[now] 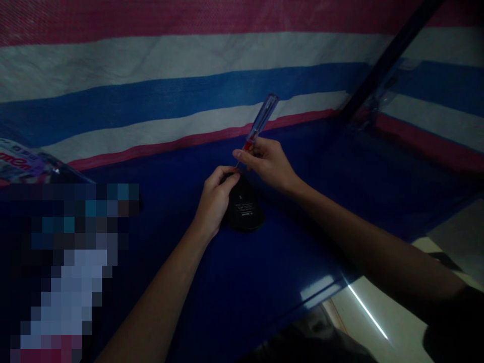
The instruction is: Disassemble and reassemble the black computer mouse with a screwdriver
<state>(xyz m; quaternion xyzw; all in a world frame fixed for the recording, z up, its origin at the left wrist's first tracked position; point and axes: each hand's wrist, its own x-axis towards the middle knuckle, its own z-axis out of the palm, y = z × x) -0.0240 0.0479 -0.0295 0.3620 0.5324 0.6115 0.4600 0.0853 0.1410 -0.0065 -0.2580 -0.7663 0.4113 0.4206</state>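
Note:
A black computer mouse point(246, 207) lies with its labelled underside up on the dark blue table. My left hand point(216, 194) grips its far end, thumb and fingers closed at the edge. In my right hand point(269, 161) is a screwdriver point(262, 118) with a clear bluish handle and a red collar, pinched near the collar. The screwdriver leans, handle up and to the right, and its thin shaft points down at the far end of the mouse beside my left fingertips. Whether the tip sits in a screw cannot be made out.
A striped red, white and blue sheet point(189, 108) hangs behind the blue table point(212, 302). A dark pole point(385, 65) slants up at the right. Printed plastic packaging point(26, 164) lies at the left, beside a pixelated patch. The table's front edge runs along the lower right.

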